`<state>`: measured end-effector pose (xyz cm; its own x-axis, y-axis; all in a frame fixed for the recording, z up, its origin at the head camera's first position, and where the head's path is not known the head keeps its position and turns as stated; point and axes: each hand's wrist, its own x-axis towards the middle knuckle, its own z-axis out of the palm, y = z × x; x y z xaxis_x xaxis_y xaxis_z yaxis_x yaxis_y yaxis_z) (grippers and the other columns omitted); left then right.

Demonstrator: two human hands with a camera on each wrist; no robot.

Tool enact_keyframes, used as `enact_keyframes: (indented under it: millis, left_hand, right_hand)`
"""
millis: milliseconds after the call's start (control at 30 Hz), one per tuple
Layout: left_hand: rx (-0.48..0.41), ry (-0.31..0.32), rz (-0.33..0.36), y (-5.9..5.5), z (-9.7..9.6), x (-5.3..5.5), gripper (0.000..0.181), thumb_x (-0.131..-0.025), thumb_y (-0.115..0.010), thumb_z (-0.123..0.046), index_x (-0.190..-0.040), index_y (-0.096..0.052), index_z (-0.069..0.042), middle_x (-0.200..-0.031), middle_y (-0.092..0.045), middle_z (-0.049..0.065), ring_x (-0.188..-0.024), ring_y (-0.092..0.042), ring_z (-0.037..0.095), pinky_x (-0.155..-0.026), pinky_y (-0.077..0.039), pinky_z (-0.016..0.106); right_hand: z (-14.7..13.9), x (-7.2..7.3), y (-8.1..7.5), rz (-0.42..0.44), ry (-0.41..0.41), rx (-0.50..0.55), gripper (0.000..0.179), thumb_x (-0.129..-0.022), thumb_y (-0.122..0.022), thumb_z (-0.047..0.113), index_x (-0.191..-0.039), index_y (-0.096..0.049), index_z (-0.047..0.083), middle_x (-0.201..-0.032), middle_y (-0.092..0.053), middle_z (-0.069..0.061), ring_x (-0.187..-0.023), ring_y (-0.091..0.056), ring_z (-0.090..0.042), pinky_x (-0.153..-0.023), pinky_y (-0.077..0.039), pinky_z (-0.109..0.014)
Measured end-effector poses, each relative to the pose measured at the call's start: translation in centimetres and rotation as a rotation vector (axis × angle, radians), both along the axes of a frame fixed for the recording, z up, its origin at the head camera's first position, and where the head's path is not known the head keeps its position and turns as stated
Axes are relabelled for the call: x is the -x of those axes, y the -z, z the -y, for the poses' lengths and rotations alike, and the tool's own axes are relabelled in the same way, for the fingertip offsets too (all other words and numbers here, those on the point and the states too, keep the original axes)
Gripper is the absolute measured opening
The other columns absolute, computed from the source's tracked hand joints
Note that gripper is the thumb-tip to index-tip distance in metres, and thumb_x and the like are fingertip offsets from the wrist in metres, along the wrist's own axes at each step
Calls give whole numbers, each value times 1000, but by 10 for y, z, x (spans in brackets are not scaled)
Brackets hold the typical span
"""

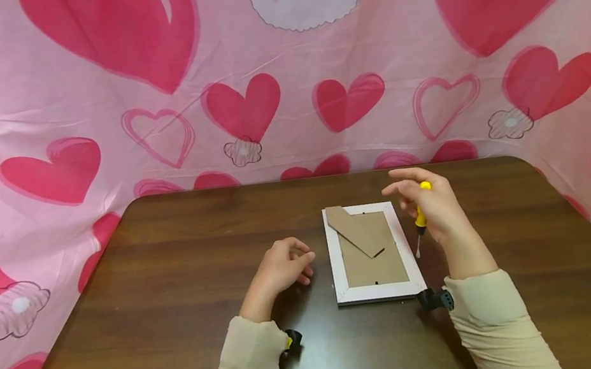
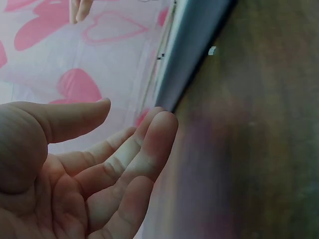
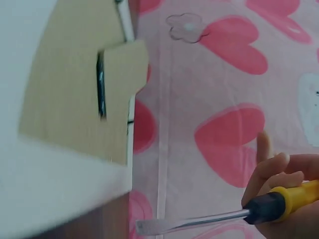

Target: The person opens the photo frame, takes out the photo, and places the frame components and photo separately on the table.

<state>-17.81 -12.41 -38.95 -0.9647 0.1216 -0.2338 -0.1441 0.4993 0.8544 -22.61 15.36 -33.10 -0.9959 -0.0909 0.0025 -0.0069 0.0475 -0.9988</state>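
A white picture frame (image 1: 407, 250) lies face down on the table, its brown backing board (image 1: 387, 270) and angled easel stand (image 1: 354, 233) facing up. To its right, my right hand (image 1: 441, 206) holds a flat-head screwdriver (image 1: 421, 217) by its yellow and black handle. The blade points down, and in the right wrist view the flat metal tip (image 3: 149, 227) is apart from the frame. My left hand (image 1: 282, 265) is just left of the frame, fingers loosely bent and holding nothing; in the left wrist view its fingertips (image 2: 159, 127) overlap the frame's dark side edge (image 2: 194, 45).
The frame lies on a dark brown wooden table (image 1: 179, 332). A pink cloth (image 1: 286, 50) printed with hearts hangs behind and along both sides. Small black cameras are worn at the left wrist (image 1: 292, 341) and right wrist (image 1: 435, 299).
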Motion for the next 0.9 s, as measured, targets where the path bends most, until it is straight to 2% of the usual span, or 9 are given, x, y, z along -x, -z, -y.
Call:
enact_keyframes:
  millis: [133, 233, 367, 467, 567, 767, 833, 900]
  left_hand:
    - [4, 31, -17, 4, -2, -2, 16, -96, -65, -15, -105, -64, -2, -72, -70, 11, -56, -68, 19, -60, -56, 33]
    - [7, 46, -19, 5, -5, -4, 16, -95, -66, -15, -104, -64, -2, -73, -70, 11, -56, -67, 19, -58, -55, 32]
    - [17, 67, -14, 5, -8, -7, 22, -93, -69, -16, -108, -64, -1, -74, -70, 11, -57, -68, 19, -58, -53, 30]
    - [29, 93, -22, 5, -11, -10, 26, -91, -71, -16, -110, -63, 1, -74, -70, 13, -58, -69, 19, -58, -52, 28]
    - [55, 117, -36, 4, -14, -14, 29, -89, -74, -16, -110, -64, 0, -73, -69, 11, -59, -69, 19, -59, -49, 28]
    - [173, 155, -67, 2, -20, -20, 34, -85, -79, -25, -108, -65, -5, -64, -63, 1, -55, -62, 14, -65, -46, 29]
    - [200, 157, -62, 2, -22, -21, 36, -83, -80, -28, -108, -65, -6, -62, -61, -1, -54, -60, 13, -65, -45, 29]
    - [216, 155, -52, 1, -23, -23, 39, -82, -81, -30, -108, -65, -8, -60, -60, -1, -53, -60, 13, -65, -44, 30]
  right_hand:
    - [-7, 12, -2, -1, -10, -163, 32, -100, -44, -1, -127, -58, 6, -90, -70, 15, -65, -56, -6, -58, -43, -17]
    - [-12, 21, -1, -4, -29, -277, 38, -99, -43, -4, -136, -51, -2, -100, -66, 6, -71, -60, -4, -67, -48, -16]
    - [-16, 32, 4, 0, -72, -382, 38, -99, -45, -3, -136, -49, -5, -110, -60, -11, -77, -61, -6, -75, -52, -16]
    - [-17, 38, 10, -9, -118, -465, 37, -98, -46, -3, -135, -50, -6, -115, -56, -22, -87, -62, -18, -82, -52, -24]
    - [-17, 44, 16, -24, -163, -556, 39, -95, -46, -5, -133, -51, -6, -119, -53, -29, -98, -58, -30, -82, -47, -30]
    - [-14, 54, 24, -38, -205, -676, 42, -89, -47, -10, -131, -53, -8, -118, -54, -31, -102, -53, -35, -72, -43, -29]
    - [-13, 57, 27, -28, -212, -706, 40, -91, -47, -8, -131, -53, -10, -119, -54, -31, -104, -55, -38, -75, -47, -32]
    - [-13, 59, 29, -11, -221, -738, 39, -94, -48, -6, -132, -53, -11, -122, -54, -33, -109, -55, -40, -85, -51, -39]
